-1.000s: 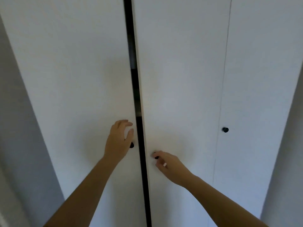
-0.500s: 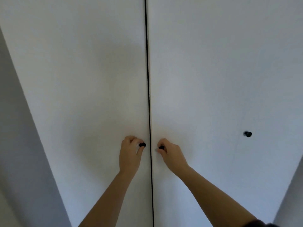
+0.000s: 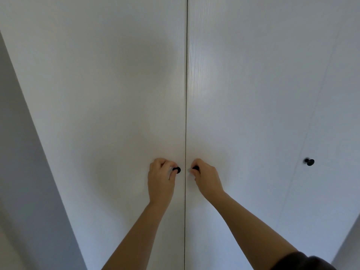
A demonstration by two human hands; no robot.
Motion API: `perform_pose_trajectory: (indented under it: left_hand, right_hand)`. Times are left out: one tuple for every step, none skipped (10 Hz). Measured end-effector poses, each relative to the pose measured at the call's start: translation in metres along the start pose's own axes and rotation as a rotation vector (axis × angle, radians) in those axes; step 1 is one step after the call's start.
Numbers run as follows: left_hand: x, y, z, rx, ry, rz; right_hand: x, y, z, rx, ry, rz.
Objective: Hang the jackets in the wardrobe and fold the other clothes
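The view is filled by a white wardrobe (image 3: 136,45), seen from close in front and from below. Its doors are shut, so whatever is kept inside is hidden. Three doors can be counted. The left door (image 3: 116,114) and the middle door (image 3: 243,114) are met at a thin dark seam that runs straight up the centre. A third door (image 3: 341,94) is set further right, past a fainter seam. A faint wood grain is shown on the white fronts. A grey wall (image 3: 23,172) is seen along the left edge, and a narrow grey strip (image 3: 352,240) at the lower right.

Two bare forearms are raised from the near edge, and a dark sleeve (image 3: 303,262) is glimpsed at the lower right. Three black knobs are counted, one on each door. The left knob (image 3: 176,169) is gripped by the left hand (image 3: 160,180), with fingers and thumb curled round it. The middle knob (image 3: 195,168) is pinched by the right hand (image 3: 207,178). The two hands are held just apart, one on each side of the centre seam. The right knob (image 3: 309,162) is left untouched, well away from both hands.
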State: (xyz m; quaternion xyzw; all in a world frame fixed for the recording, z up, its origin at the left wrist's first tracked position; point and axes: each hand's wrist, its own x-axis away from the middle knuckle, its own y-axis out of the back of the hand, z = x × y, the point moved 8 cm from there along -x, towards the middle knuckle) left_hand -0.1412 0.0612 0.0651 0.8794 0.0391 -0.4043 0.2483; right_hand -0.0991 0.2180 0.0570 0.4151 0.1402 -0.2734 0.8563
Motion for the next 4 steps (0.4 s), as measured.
perform_pose_trajectory:
  left_hand:
    - [0.000,0.000,0.001,-0.016,0.014,0.009]
    - [-0.001,-0.001,0.002,-0.015,0.032,0.029]
    - [0.002,-0.004,0.001,-0.014,0.031,0.070]
    - [-0.001,-0.007,0.002,-0.074,0.001,0.086]
  right_hand:
    - [0.002,0.001,0.002,0.005,-0.037,0.004]
    - [0.006,0.005,0.000,0.004,-0.094,0.048]
    - [0.019,0.030,0.018,-0.173,-0.164,0.045]
    - [0.037,0.113,0.076,-0.631,-0.011,-0.210]
